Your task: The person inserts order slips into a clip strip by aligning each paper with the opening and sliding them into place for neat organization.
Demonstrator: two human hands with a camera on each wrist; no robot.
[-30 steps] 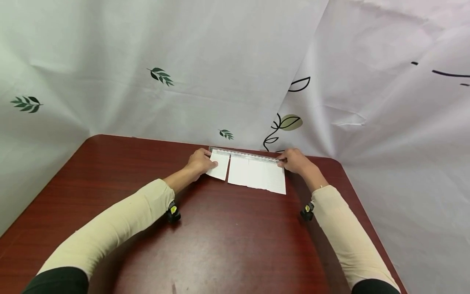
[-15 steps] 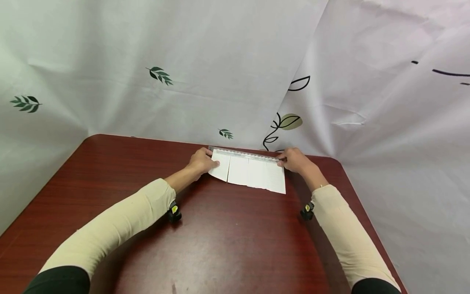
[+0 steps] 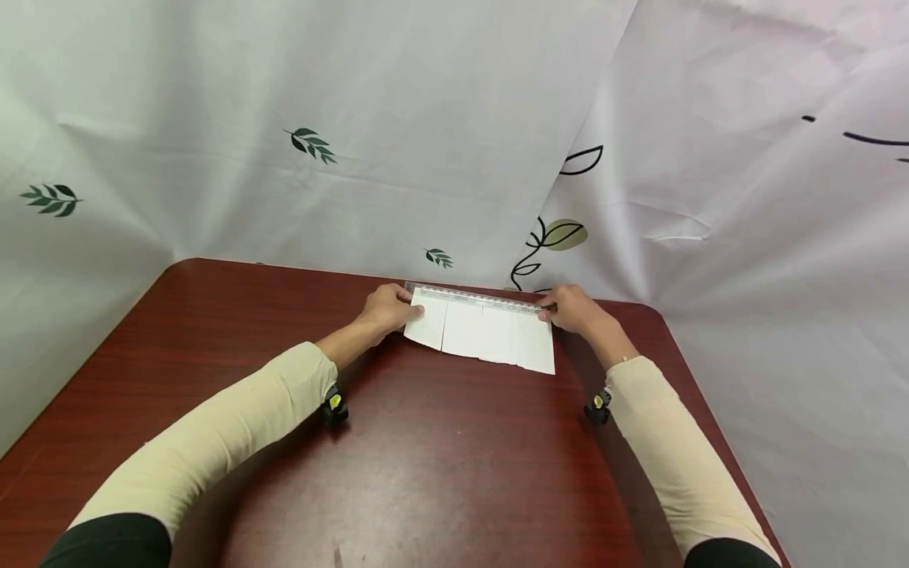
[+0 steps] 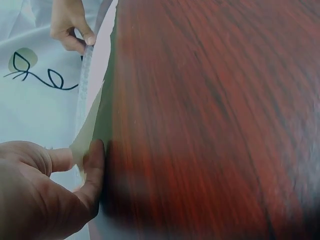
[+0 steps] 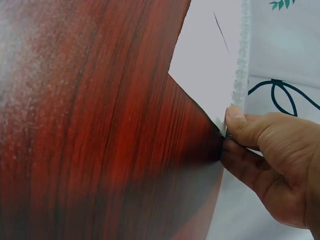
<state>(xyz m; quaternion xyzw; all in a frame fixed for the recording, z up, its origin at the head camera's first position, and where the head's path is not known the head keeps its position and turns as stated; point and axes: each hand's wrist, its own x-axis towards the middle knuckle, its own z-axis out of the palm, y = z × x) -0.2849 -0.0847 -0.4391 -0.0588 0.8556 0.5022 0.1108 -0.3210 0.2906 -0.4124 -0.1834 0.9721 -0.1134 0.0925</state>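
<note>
A white sheet of paper (image 3: 497,335) lies near the table's far edge, with a clear plastic ruler (image 3: 474,297) along its upper side. A thin slit sets the left strip (image 3: 426,319) apart from the rest, and a shorter slit shows to its right. My left hand (image 3: 387,309) pinches that strip at its left side between thumb and finger; the left wrist view shows the paper (image 4: 89,132) lifted and bent there. At the opposite end, the thumb and fingers of my right hand (image 3: 570,308) pinch the ruler's tip and the paper's corner.
The dark red wooden table (image 3: 454,457) extends toward me from the paper. Behind its far edge hangs a white curtain (image 3: 440,142) with leaf prints. Small black devices, one of them a wrist camera (image 3: 335,405), sit under the cream sleeves.
The left strip has swung right against the rest of the paper, so the wide gap of a second ago has narrowed to a thin line. My right hand stays in place.
</note>
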